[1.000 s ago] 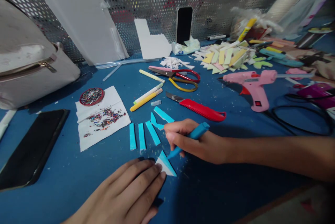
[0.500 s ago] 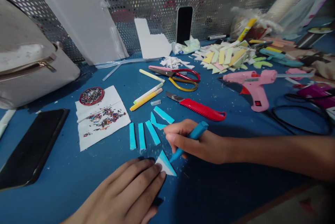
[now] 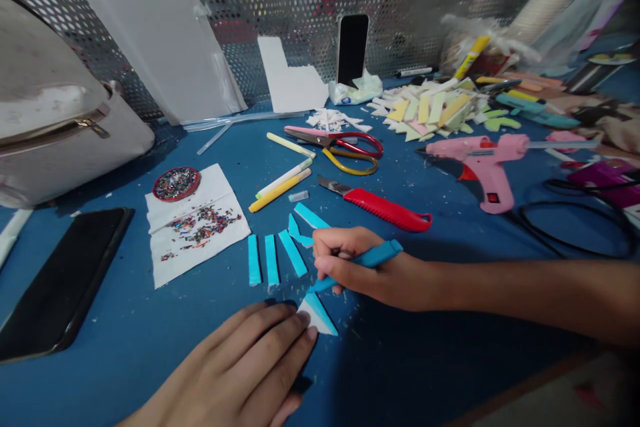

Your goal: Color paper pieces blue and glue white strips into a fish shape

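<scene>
My right hand is closed in a writing grip around a blue marker. The marker's tip touches the top corner of a small white triangular piece, whose right edge is coloured blue. With its fingertips, my left hand holds that piece against the blue table; part of the piece is hidden under the fingers. Just beyond lie several light-blue strips, some upright in view and some slanted, with a blue angled scrap next to my right knuckles.
A red utility knife with its blade out, scissors and a pink glue gun lie beyond my right hand. Yellowish sticks, a paper with glitter and a dark phone are to the left.
The marker's tip has moved up along the blue edge to the top corner of the triangular piece, and the marker lies flatter. My left hand has stayed in place.
</scene>
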`<state>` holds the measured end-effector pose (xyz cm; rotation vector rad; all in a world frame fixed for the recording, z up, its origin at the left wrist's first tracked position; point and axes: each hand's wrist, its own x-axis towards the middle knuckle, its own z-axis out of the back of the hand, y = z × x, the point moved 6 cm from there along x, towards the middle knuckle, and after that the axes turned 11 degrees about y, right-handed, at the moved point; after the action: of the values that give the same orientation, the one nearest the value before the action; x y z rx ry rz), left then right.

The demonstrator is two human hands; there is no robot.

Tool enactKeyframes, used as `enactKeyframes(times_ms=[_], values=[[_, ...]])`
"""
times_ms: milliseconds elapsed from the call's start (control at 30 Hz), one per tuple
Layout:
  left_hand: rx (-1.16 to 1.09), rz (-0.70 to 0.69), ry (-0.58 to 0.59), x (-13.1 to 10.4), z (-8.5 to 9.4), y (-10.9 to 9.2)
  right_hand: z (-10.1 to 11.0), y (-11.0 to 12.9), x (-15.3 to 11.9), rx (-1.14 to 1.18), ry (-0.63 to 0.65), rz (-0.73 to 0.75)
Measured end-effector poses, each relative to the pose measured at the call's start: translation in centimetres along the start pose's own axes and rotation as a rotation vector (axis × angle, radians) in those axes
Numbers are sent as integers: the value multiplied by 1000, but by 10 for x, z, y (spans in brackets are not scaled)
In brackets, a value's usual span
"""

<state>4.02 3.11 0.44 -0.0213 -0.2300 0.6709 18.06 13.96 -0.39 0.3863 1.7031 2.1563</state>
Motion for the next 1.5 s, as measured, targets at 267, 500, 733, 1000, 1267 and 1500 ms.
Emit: enactKeyframes(times_ms=[267, 500, 733, 1000, 1267, 1500], values=[[-11, 6, -11, 2, 3, 0, 0, -1, 0, -15, 3, -8], [5, 11, -27, 2, 6, -1, 0, -1, 0, -10, -1, -14], [-9, 17, -28, 3, 5, 0, 0, 0, 1, -22, -11, -16], [6, 4, 12, 4, 5, 0, 1, 0, 1, -9, -24, -28], [77, -31, 69, 10, 17, -1, 2, 2, 1, -28, -36, -20], [55, -28, 59, 9, 14, 0, 2, 0, 0, -19, -18, -32]])
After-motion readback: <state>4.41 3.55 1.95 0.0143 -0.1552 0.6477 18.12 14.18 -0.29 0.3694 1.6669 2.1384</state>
